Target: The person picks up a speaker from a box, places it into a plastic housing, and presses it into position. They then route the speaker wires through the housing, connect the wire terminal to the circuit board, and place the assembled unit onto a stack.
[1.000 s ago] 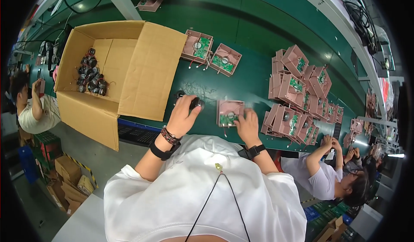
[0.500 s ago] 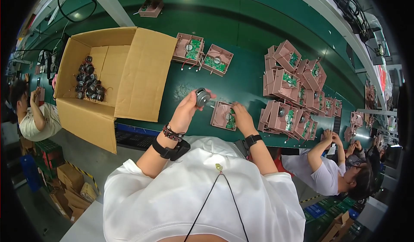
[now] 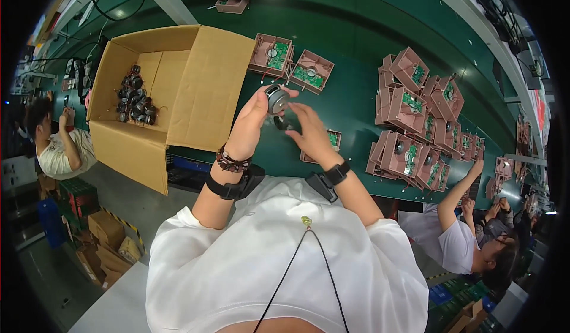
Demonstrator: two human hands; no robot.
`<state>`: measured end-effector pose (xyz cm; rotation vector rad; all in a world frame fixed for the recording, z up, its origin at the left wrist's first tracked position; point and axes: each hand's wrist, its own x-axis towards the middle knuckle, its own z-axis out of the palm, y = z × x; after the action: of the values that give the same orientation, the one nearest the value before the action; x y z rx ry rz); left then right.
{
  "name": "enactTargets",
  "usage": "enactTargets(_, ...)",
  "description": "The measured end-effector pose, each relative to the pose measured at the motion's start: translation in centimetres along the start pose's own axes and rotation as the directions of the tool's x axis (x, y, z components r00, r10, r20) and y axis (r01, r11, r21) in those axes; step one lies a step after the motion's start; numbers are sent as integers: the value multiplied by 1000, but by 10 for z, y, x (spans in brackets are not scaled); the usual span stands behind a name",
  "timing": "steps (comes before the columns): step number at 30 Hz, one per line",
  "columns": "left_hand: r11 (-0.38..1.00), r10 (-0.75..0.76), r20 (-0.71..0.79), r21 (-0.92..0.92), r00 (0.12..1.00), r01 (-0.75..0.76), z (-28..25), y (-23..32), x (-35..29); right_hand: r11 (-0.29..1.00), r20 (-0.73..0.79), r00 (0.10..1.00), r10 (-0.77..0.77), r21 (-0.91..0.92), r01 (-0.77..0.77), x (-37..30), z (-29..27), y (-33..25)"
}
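My left hand is closed around a round, dark grey speaker, raised above the green bench. Close beside it, my right hand has its thumb and fingers about a second dark round speaker, which is blurred and partly covered by the fingers. A pink open housing with a green circuit board lies on the bench behind my right hand and wrist, which hide much of it.
At left stands an open cardboard box with a heap of dark speakers. Two pink housings with boards lie beyond my hands. Several more are stacked at right. Co-workers sit at left and right.
My right hand has left the pink housing and come up to the speaker in my left hand. A second speaker now shows between my hands. The right co-worker's arm has reached forward.
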<state>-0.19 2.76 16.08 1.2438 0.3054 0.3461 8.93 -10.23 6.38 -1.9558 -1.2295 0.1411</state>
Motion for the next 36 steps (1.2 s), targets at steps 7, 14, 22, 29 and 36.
enactTargets(7,987,-101,-94,-136,990,87,-19,-9,6,704,251,922,294,596,-386,31,53,8)
enactTargets(14,931,38,-227,-346,973,-117,-65,1,-6,599,406,870,279,635,-488,12,59,39)
enactTargets(22,916,46,-207,-382,977,-124,-44,-15,-7,951,201,978,64,286,-121,34,42,7)
enactTargets(29,919,101,-182,-358,978,-162,-40,-20,-13,926,426,880,212,200,-320,3,11,35)
enactTargets(36,739,245,283,565,927,-368,-21,-41,-26,-47,715,699,34,699,-713,-27,-42,-14)
